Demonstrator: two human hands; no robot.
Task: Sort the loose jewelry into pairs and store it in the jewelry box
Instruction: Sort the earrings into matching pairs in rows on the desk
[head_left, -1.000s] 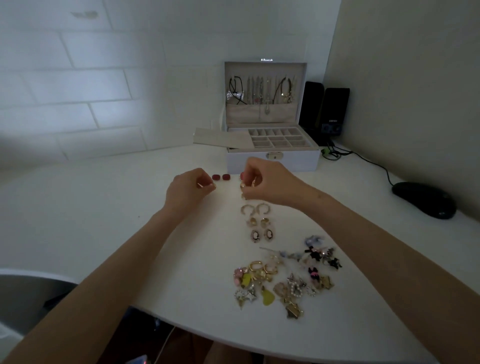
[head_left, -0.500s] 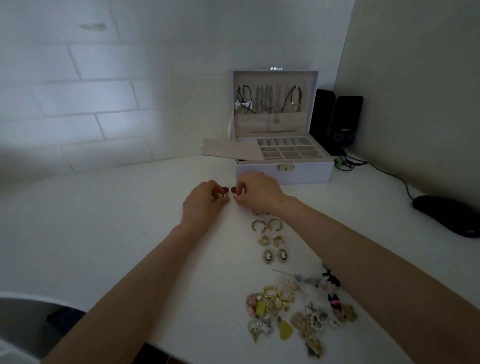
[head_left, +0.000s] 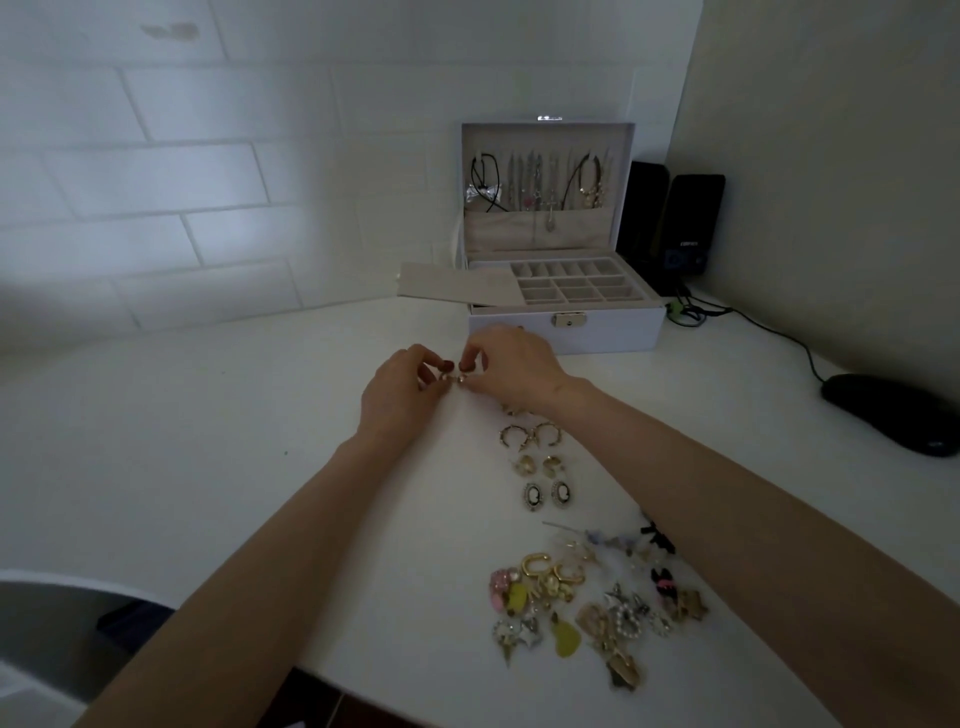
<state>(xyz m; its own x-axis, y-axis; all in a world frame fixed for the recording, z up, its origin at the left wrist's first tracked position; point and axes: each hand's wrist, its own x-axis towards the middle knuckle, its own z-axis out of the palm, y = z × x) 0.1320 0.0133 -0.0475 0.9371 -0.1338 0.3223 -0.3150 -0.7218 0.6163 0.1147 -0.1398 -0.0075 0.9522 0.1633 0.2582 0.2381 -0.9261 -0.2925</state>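
My left hand (head_left: 400, 392) and my right hand (head_left: 511, 366) meet fingertip to fingertip over the white table (head_left: 208, 441), each pinching a small gold earring (head_left: 454, 376). A pair of red studs lies half hidden behind my fingers. Below them, sorted pairs lie in a column: gold hoops (head_left: 530, 435), gold studs (head_left: 537, 464) and black cameo earrings (head_left: 545, 493). A heap of loose jewelry (head_left: 587, 603) sits nearer the front edge. The white jewelry box (head_left: 566, 325) stands open behind my hands, its lid hung with necklaces.
A loose beige tray insert (head_left: 457, 285) leans off the box's left side. Two black speakers (head_left: 670, 223) stand to the box's right, with cables trailing to a black mouse (head_left: 891, 413). The wall lies close behind.
My hands have come together from a hand's width apart, and their fingertips now meet. The camera has tilted, so everything sits lower in view.
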